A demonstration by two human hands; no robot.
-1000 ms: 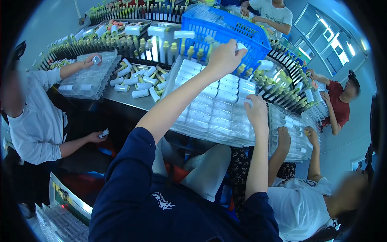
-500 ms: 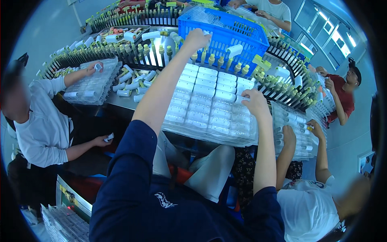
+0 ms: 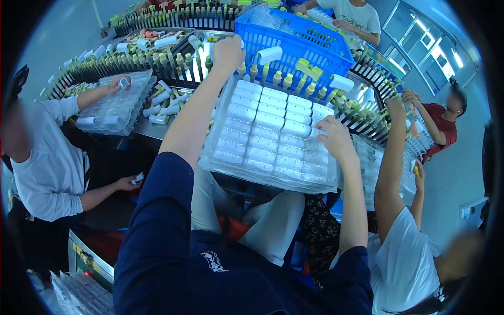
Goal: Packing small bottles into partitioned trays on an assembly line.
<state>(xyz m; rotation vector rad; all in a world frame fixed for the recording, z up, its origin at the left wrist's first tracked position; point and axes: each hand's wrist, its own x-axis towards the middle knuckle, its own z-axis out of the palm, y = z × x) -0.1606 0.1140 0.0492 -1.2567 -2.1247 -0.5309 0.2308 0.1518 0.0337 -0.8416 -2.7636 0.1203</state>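
Leftward along the rack (image 3: pixel 181 65) has gone the left hand (image 3: pixel 228 52), from in front of the crate (image 3: pixel 291 50) to beside its left end; the right hand (image 3: pixel 336 136) has stayed at the tray (image 3: pixel 223 167), while the right neighbour's hand (image 3: pixel 396 105) has risen from the side tray (image 3: pixel 370 155) to the rack.

The counter (image 3: pixel 148 127) is crowded. The tray seems to overhang its near edge, so a knock from a forearm or knee could, I judge, tip or slide it. Reaching across the rack, the left sleeve or wrist could snag a peg and drop whatever sits there. Pressing unevenly at the tray's right column could pop white pieces (image 3: pixel 270 119) out of their pockets.

Blue and slotted, the crate holds crumpled clear plastic (image 3: pixel 262 21). The tray lies before it, with white pieces in four columns at its back; nearer rows look glossy, and I cannot tell whether those pockets are empty or covered. The left neighbour's tray (image 3: pixel 100 107) has white pieces along its near row. Loose pieces (image 3: pixel 170 110) lie heaped between the two.

The left grip is curled together, a pale sliver showing; whether it clamps a piece, I cannot tell. The right grip bends over the tray's right column, its hold equally unclear.
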